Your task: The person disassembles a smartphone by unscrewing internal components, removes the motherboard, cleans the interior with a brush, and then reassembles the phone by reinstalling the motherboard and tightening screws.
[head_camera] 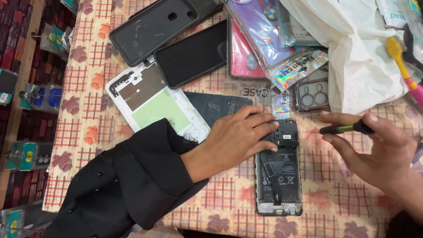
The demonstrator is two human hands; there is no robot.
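Observation:
An opened black phone (279, 178) lies back-up on the patterned tablecloth, its battery and inner cover showing. My left hand (238, 136), in a black sleeve, rests flat on the phone's upper left part, fingers across the camera end. My right hand (379, 150) hovers just right of the phone and grips a small green and black screwdriver (346, 128), tip pointing left toward the phone's top edge.
A white phone frame (152, 99) and a dark back panel (218, 108) lie to the left. Black phone cases (154, 26), packaged cases (264, 31), a camera lens protector (312, 94), a white plastic bag (352, 53) and a yellow-pink toothbrush (403, 61) crowd the far side.

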